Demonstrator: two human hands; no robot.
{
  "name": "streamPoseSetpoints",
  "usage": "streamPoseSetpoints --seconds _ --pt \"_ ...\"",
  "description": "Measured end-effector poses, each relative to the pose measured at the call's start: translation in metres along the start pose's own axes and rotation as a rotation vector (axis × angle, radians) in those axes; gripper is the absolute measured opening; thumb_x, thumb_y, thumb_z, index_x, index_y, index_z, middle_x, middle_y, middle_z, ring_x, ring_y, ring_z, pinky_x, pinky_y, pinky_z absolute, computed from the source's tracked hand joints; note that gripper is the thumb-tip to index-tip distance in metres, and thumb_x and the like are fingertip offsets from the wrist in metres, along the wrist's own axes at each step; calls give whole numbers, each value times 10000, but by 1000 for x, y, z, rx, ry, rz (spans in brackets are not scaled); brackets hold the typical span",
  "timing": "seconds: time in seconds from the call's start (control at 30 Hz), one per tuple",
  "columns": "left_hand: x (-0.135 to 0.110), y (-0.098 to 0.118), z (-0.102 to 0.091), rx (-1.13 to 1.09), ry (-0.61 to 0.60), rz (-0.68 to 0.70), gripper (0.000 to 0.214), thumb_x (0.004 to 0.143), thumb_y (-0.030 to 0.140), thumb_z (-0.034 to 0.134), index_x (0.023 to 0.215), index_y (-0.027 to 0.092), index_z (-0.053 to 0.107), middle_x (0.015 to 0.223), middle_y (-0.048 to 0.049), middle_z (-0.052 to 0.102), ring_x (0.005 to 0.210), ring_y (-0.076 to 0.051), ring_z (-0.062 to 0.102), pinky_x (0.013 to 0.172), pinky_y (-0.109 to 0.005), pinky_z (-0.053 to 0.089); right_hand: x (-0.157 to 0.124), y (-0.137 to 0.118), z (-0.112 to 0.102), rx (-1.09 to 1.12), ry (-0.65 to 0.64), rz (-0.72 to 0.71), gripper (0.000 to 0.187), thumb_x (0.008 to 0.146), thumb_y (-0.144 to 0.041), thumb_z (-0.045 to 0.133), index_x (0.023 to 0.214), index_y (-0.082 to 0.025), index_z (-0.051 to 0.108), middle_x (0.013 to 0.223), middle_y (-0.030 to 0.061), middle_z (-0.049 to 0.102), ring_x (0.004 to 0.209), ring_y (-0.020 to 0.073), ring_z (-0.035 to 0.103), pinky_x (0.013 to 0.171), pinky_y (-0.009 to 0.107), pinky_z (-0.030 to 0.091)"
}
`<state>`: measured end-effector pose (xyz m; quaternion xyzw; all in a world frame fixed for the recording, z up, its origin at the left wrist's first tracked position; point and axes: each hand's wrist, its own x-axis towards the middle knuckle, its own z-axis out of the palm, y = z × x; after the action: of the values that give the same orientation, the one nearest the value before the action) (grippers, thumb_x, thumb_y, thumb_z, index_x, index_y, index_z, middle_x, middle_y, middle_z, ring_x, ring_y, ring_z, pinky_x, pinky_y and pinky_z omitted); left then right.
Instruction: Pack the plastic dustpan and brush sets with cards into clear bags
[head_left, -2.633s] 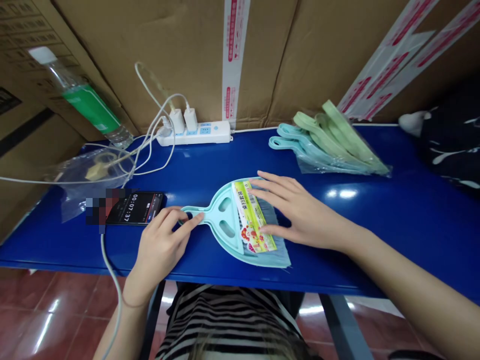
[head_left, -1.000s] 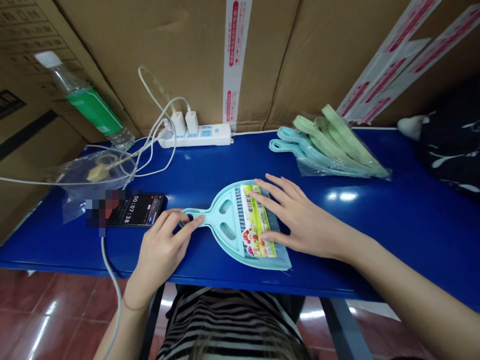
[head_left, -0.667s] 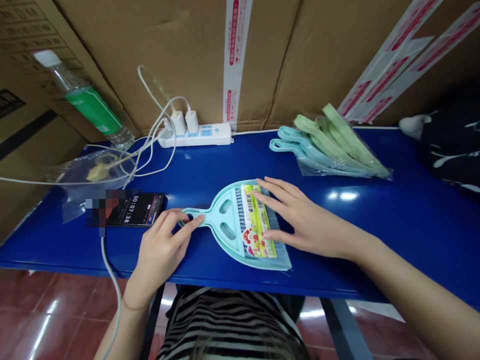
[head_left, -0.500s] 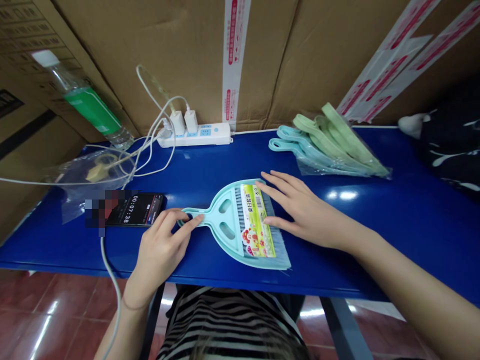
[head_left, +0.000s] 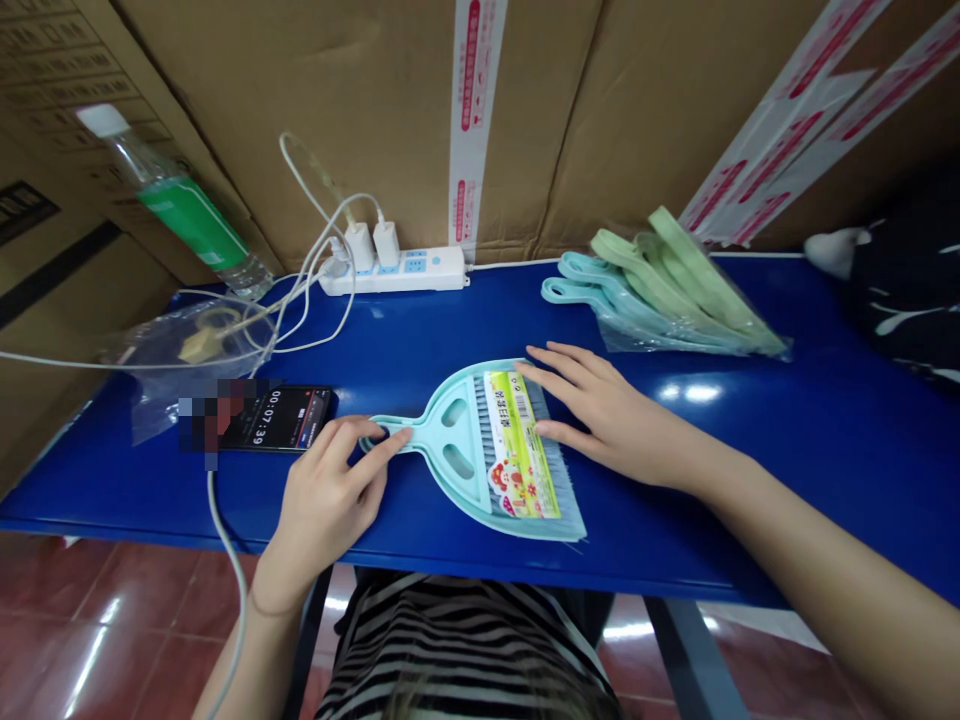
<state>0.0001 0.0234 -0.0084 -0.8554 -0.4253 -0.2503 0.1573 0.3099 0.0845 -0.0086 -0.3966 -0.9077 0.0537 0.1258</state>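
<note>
The left hand pinches the handle of a light-blue dustpan with a brush nested in it, flat on the blue surface near its front edge. The right hand is spread, fingertips at the far side of the bright label; whether they touch, I cannot tell. A phone lies just beside the left hand

Blue table, cardboard behind. Green-label bottle back left, white power strip with chargers, white cables, plastic bag, phone showing 00:07:39.
</note>
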Motion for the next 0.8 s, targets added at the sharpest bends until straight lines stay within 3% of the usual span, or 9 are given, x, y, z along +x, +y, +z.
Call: streamPoseSetpoints --seconds 0.2,0.37,0.47,0.6,0.7,0.8 --pt "1 0 -8 -47 42 -73 241 920 166 530 1137 187 631 1010 -85 615 921 -204 635 762 -321 543 1 6 6 40 -24 24 599 1002 -512 316 1503 -190 382 1491 165 483 1396 358 399 1063 626 409" --pt "-1 -26 -27 158 100 -309 275 933 185 522 1175 199 652 1014 -97 640 934 -228 623 821 -367 528 3 5 8 47 -31 30 642 1000 -539 256 1502 -161 385 1473 174 501 1385 377 405 1044 654 415" --pt "-4 -56 -37 330 31 -447 281 960 276 472 1126 200 686 1079 -114 671 974 -263 610 873 -435 520 3 4 9 51 -23 27 655 997 -552 251 1507 -160 375 1472 171 503 1384 380 404 1045 657 413" --pt "-7 -88 -39 348 -140 -432 417 977 333 343 997 151 718 1141 -166 679 1048 -308 610 937 -495 507 2 5 10 60 -21 35 637 997 -540 276 1523 -187 346 1479 152 501 1388 369 403 1057 637 414" --pt "-8 -97 -34 363 -179 -430 526 986 357 255 1029 98 712 1155 -205 686 1090 -337 617 952 -513 504 2 5 11 67 -20 37 621 998 -523 294 1531 -207 329 1484 143 497 1391 363 401 1056 635 415" --pt "-7 -98 -29 342 -207 -440 547 988 378 233 1032 117 713 1185 -177 694 1164 -347 597 978 -530 494 2 5 12 71 -22 37 625 998 -521 290 1530 -195 331 1485 154 492 1389 367 400 1057 638 412"
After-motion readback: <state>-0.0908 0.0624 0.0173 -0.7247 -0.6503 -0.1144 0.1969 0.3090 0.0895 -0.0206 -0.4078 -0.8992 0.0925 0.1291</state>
